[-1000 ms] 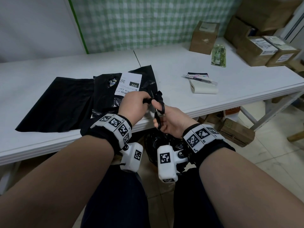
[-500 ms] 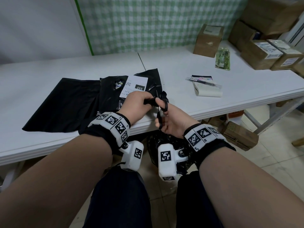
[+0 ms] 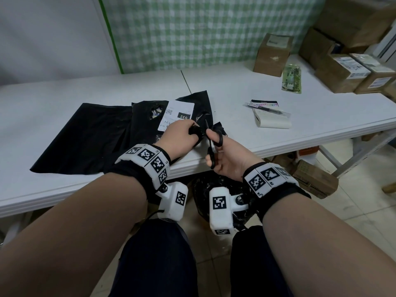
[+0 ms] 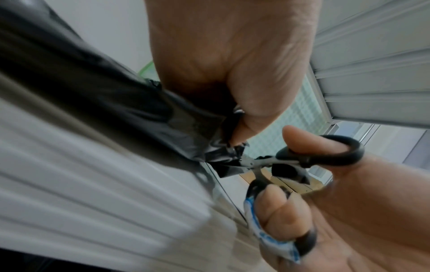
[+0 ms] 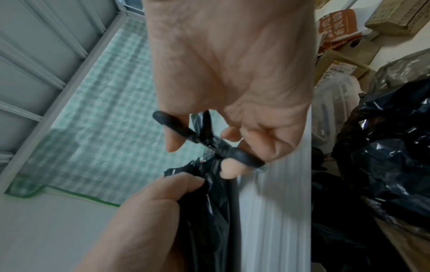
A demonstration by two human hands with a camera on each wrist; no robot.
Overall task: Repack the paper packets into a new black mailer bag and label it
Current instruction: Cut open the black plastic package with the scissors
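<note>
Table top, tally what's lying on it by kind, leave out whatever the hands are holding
Cardboard boxes: 3, one alone, two side by side at the right
Flat black mailer bag: 1
Green packet: 1
Pen: 1
Notepad: 1
Total: 7
Boxes stacked behind the right end are not counted.

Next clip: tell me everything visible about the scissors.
The scissors have black loop handles and short metal blades joined at a silver pivot; one loop carries a white-and-blue wrap. The right hand grips them, thumb through one loop, fingers through the other. They are held at the table's near edge, handles apart, blades biting into a bunched corner of the black labelled bag, which the left hand pinches beside the cut.
</note>
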